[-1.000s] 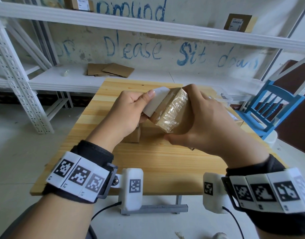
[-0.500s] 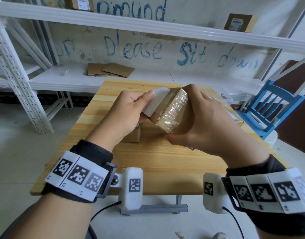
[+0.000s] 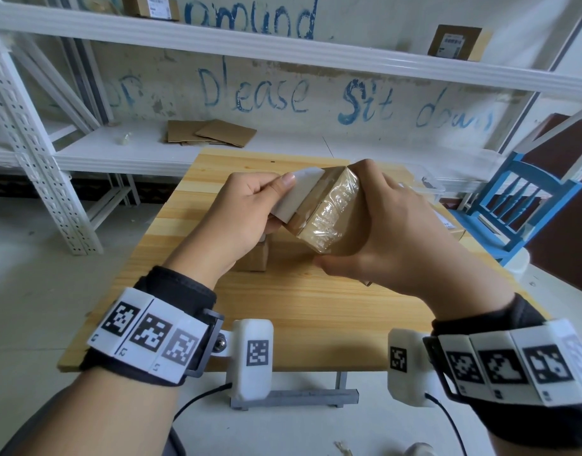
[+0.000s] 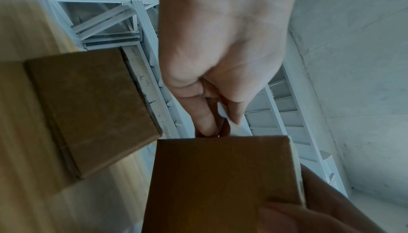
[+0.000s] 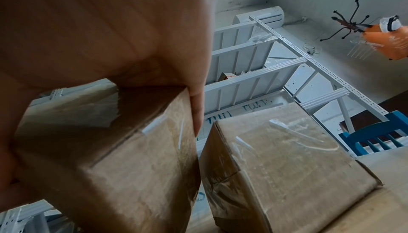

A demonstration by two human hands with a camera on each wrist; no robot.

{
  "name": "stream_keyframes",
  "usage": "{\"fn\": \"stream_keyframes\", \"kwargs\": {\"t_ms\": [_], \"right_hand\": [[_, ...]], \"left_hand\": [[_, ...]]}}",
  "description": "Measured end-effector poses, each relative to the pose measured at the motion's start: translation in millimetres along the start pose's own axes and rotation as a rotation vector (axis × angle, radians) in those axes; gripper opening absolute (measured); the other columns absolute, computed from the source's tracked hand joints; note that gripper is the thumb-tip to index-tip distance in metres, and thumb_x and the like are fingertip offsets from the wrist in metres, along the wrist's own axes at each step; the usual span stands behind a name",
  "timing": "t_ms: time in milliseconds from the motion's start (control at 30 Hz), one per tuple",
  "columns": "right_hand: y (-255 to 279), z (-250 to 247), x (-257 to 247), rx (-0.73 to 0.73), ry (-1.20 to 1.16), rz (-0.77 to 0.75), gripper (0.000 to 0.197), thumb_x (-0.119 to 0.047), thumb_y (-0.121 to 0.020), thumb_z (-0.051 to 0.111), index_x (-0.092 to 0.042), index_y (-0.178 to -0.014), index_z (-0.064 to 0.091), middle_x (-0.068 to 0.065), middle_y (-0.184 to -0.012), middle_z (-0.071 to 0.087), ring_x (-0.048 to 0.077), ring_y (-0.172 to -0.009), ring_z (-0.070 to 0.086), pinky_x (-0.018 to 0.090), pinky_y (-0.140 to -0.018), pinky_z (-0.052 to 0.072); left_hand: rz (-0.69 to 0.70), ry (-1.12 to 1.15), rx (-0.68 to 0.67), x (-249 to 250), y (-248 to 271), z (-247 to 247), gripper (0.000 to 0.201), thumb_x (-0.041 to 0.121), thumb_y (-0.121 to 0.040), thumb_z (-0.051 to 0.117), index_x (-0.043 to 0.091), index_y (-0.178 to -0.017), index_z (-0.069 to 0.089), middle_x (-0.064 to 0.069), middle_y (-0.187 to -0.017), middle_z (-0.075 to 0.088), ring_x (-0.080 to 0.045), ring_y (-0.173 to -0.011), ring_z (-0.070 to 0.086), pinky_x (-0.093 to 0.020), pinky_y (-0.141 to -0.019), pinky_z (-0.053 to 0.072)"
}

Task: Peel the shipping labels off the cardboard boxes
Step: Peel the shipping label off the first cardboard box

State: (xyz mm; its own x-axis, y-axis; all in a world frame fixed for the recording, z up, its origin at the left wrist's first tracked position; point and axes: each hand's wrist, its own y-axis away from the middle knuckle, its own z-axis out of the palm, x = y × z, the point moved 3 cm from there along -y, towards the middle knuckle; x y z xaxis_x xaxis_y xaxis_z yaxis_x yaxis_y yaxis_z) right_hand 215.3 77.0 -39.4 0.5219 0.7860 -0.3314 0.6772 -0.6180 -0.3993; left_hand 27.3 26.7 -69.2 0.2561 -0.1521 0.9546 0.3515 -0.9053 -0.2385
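**Label half lifted from the held box**

The right hand (image 3: 391, 238) is wrapped round a small brown cardboard box with crinkled clear tape (image 3: 329, 218), holding it tilted above the pale wooden table (image 3: 283, 311). The left hand (image 3: 240, 212) pinches the white paper shipping label (image 3: 297, 195) between thumb and fingers; its near part stands clear of the box face, the rest looks attached. This is mid-peel. The next move probably calls for a steady pull away from the box, kept low along the face to avoid tearing. A second plain cardboard box (image 3: 253, 258) sits on the table just below the left hand.
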Motion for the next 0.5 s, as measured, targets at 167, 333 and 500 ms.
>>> {"fn": "stream_keyframes", "kwargs": {"t_ms": [167, 333, 500], "right_hand": [[0.0, 0.3, 1.2, 0.000, 0.006, -0.006, 0.080, -0.065, -0.053, 0.080, -0.037, -0.114, 0.036, -0.011, -0.099, 0.054, 0.004, -0.081, 0.052, 0.012, -0.060, 0.030], [-0.4, 2.4, 2.1, -0.002, 0.009, -0.018, 0.080, -0.072, -0.050, 0.071, -0.041, -0.113, 0.032, -0.011, -0.097, 0.054, 0.000, -0.082, 0.052, 0.013, -0.060, 0.030], [-0.6, 2.0, 2.7, 0.002, 0.009, -0.017, 0.080, -0.072, -0.050, 0.070, -0.042, -0.111, 0.029, -0.012, -0.097, 0.053, -0.002, -0.082, 0.052, 0.013, -0.060, 0.029]], "left_hand": [[-0.014, 0.029, 0.005, 1.5, 1.3, 0.5, 0.026, 0.032, -0.105, 0.053, 0.020, -0.109, 0.076, -0.013, -0.105, 0.072, -0.016, -0.087, 0.066, -0.025, -0.072, 0.058], [-0.057, 0.051, 0.063, 3.0, 2.2, -1.4, 0.017, 0.032, -0.102, 0.059, 0.033, -0.099, 0.076, -0.004, -0.105, 0.073, -0.017, -0.089, 0.067, -0.030, -0.074, 0.059], [-0.064, 0.038, 0.046, 2.3, 2.2, -0.4, 0.020, 0.031, -0.103, 0.057, 0.030, -0.105, 0.077, -0.004, -0.104, 0.074, -0.017, -0.090, 0.067, -0.028, -0.074, 0.058]]}}
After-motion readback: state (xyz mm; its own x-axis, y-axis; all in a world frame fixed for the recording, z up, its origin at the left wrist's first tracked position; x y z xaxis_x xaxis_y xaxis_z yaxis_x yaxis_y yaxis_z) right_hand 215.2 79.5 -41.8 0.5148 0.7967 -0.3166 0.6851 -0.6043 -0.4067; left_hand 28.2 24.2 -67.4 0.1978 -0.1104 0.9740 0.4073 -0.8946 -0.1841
